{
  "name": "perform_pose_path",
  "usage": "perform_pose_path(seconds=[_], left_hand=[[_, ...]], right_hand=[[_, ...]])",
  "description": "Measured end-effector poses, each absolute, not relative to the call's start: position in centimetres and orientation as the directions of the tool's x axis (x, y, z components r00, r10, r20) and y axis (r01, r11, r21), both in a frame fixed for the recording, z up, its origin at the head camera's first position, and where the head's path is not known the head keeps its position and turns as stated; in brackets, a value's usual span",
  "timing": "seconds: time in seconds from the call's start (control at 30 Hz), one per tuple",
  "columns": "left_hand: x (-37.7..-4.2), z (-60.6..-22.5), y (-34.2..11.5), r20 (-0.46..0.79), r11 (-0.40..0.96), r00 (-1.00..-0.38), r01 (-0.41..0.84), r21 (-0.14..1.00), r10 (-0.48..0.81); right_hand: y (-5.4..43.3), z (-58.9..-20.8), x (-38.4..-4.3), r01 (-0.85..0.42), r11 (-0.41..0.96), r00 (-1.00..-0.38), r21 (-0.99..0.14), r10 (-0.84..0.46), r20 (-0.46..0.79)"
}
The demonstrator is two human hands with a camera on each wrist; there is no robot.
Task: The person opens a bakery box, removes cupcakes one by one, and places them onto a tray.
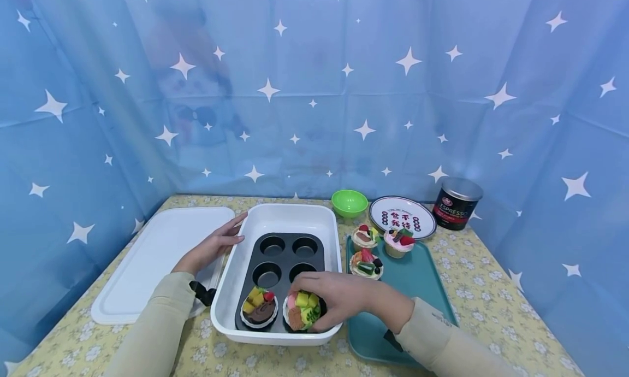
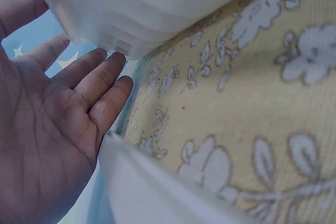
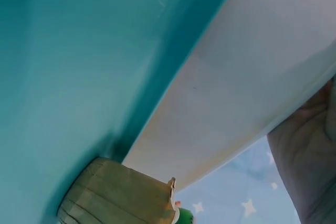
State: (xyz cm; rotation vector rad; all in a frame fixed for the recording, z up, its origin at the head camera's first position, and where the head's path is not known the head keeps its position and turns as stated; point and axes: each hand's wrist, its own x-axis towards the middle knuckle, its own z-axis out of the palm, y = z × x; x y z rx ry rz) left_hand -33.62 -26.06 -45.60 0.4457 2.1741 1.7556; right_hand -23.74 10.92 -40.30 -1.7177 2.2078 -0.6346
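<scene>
My right hand (image 1: 339, 298) grips a toy cupcake (image 1: 303, 310) topped with yellow and green pieces, at the front right cup of a dark muffin tin (image 1: 286, 251). In the right wrist view that hand (image 3: 310, 150) is mostly hidden behind the container's wall. A second cupcake (image 1: 259, 310), with chocolate and a red berry, sits in the front left cup. The tin lies inside a deep white container (image 1: 275, 337). My left hand (image 1: 211, 248), fingers extended, rests against the container's left rim; the left wrist view shows its palm (image 2: 52, 114) facing the outer wall.
On the right, a teal tray (image 1: 413, 278) bears three more cupcakes (image 1: 366, 265) at its far left. Behind stand a green bowl (image 1: 349, 203), a plate with red characters (image 1: 403, 218) and an espresso can (image 1: 457, 204). A white lid (image 1: 152, 267) lies on the left.
</scene>
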Motion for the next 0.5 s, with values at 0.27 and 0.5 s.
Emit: perform_pose_path(seconds=[0.27, 0.5], left_hand=[[-33.8, -45.8, -26.1, -0.049, 0.201, -0.903, 0.042, 0.979, 0.427], [-33.8, -45.7, -26.2, -0.043, 0.200, -0.900, 0.049, 0.979, 0.433]], right_hand=[[11.9, -39.3, -23.7, -0.848, 0.185, -0.296, -0.497, -0.943, 0.153], [14.1, -37.4, -24.1, -0.885, 0.246, -0.357, -0.395, -0.903, 0.239]])
